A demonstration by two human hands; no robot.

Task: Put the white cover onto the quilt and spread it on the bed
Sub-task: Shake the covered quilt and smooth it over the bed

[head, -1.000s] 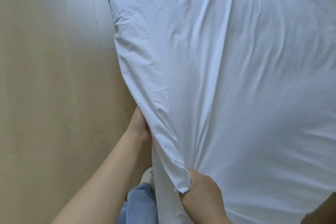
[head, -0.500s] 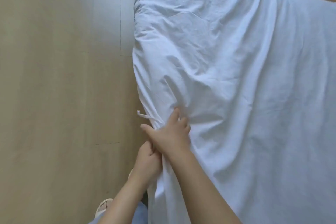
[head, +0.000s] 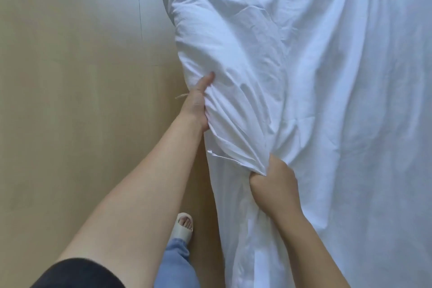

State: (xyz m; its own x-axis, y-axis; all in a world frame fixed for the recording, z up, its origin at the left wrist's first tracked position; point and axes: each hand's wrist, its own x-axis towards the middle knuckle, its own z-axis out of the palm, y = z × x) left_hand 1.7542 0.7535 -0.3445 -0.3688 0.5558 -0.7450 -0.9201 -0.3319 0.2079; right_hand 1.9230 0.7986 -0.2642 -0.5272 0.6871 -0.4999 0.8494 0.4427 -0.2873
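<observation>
A person's left hand [head: 197,105], at frame centre, grips the side edge of the white cover [head: 327,100] with its thumb laid along the cloth. The right hand [head: 274,181], lower centre, fists a bunched corner. The step appears to be settling the cover over the quilt, itself unseen; next likely calls for a firm tug or shake. Creased and puffed, the cover fills the frame's right, beside a pale wood floor [head: 70,100].
</observation>
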